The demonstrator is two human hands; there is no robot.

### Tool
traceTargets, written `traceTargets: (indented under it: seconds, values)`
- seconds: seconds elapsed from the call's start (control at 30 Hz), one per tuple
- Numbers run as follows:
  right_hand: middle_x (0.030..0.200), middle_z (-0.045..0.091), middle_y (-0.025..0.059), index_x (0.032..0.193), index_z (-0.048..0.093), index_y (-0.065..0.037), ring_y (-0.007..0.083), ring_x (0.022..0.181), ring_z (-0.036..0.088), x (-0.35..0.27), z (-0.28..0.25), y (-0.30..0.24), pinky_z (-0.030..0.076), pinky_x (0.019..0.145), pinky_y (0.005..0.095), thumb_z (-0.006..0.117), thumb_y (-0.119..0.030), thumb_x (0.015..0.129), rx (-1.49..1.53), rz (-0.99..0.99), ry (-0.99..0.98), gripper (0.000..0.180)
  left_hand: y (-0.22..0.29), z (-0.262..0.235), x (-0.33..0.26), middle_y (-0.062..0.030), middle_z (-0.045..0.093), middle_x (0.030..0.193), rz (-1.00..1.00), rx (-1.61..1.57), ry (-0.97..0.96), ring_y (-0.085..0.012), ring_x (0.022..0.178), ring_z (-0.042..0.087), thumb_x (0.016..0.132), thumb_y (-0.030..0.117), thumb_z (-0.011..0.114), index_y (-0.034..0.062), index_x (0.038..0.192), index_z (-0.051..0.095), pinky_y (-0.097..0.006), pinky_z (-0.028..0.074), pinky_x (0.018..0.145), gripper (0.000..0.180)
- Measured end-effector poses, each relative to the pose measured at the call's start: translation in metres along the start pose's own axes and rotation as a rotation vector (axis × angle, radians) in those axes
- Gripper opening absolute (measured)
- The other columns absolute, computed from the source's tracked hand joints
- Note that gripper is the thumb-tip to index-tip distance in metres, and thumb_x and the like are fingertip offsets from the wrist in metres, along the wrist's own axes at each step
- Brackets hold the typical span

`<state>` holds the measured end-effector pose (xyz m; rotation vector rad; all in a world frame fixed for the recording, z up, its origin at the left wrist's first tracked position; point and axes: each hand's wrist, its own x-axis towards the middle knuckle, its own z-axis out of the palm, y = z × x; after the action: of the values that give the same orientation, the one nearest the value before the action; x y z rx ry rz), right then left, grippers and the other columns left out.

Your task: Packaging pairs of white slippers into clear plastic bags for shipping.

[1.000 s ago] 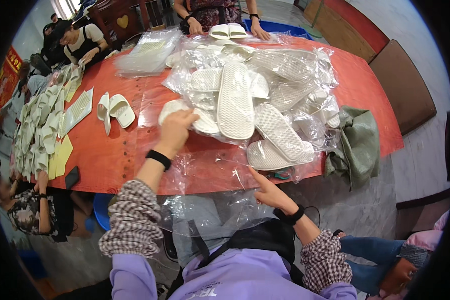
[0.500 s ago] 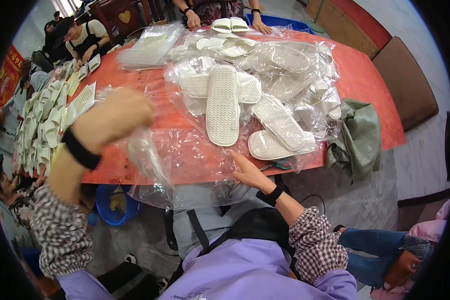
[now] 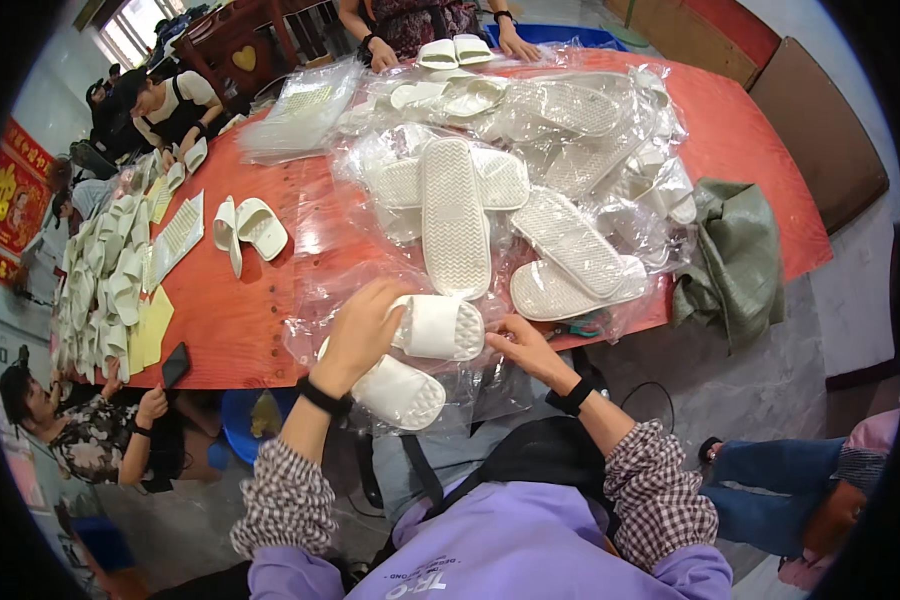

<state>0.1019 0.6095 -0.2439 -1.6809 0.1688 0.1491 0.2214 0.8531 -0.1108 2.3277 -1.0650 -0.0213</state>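
Observation:
Near the table's front edge, my left hand (image 3: 362,335) is closed around the strap end of a pair of white slide slippers, one slipper (image 3: 448,328) above the other slipper (image 3: 402,392). Their toe ends point right. A clear plastic bag (image 3: 500,388) lies under and around them, partly hidden. My right hand (image 3: 532,352) is at the toe of the upper slipper, thumb and fingers pinched on the thin film of the bag. Just beyond lie bagged slippers, with one sole-up slipper (image 3: 456,220) on top.
More bagged slippers (image 3: 570,240) are heaped across the red table (image 3: 245,325). To the left are a loose pair of slides (image 3: 260,228), a slipper pile (image 3: 115,250) and paper sheets (image 3: 178,240). Flat clear bags (image 3: 305,110) are stacked behind. A green sack (image 3: 730,250) hangs at right. Co-workers sit around.
My left hand has swung down and right, from a blur over the table to the front edge, now with a pair of slippers in it. My right hand has shifted slightly right.

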Motion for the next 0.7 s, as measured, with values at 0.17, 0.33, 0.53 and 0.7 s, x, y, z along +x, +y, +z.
traceTargets:
  seconds: [0.17,0.33,0.53,0.7]
  values:
    - [0.081,0.053,0.012,0.091,0.061,0.004,0.0189,0.08,0.056,0.009,0.003,0.006,0.045,0.071,0.0322,0.061,-0.029,0.091,-0.238,-0.071,0.165,0.032,-0.018,0.019,-0.088,-0.0178,0.06,0.102,-0.229,0.056,0.046,-0.035,0.098,0.058,0.082,0.016,0.067,0.0007,0.116,0.057,-0.04,0.046,0.084,0.039]
    - [0.081,0.061,0.0122,0.097,0.061,0.003,0.0147,0.074,0.056,0.015,0.019,0.01,0.045,0.068,0.0311,0.052,-0.028,0.097,-0.019,-0.072,0.231,0.032,0.004,0.06,-0.105,-0.0184,0.055,0.097,-0.241,0.276,0.011,-0.0346,0.09,0.054,0.07,0.034,0.078,0.0043,0.142,0.034,-0.041,0.045,0.079,0.089]
    - [0.09,0.061,0.0008,0.111,0.063,-0.002,0.0076,0.078,0.052,0.006,0.016,-0.008,0.044,0.068,0.0244,0.046,-0.036,0.1,-0.032,0.157,0.142,0.04,-0.003,0.055,-0.071,-0.0236,0.059,0.106,-0.434,0.075,0.021,-0.0378,0.095,0.059,0.074,0.021,0.071,0.0031,0.144,0.031,-0.045,0.047,0.08,0.082]
    - [0.105,0.061,0.0067,0.12,0.056,0.002,0.0121,0.092,0.055,0.005,0.028,-0.019,0.044,0.081,0.0267,0.048,-0.04,0.098,0.142,0.123,0.102,0.049,-0.016,0.078,-0.057,-0.0181,0.06,0.076,-0.358,-0.215,0.332,-0.0322,0.071,0.06,0.079,0.013,0.067,-0.0001,0.137,0.04,-0.041,0.046,0.064,0.065]
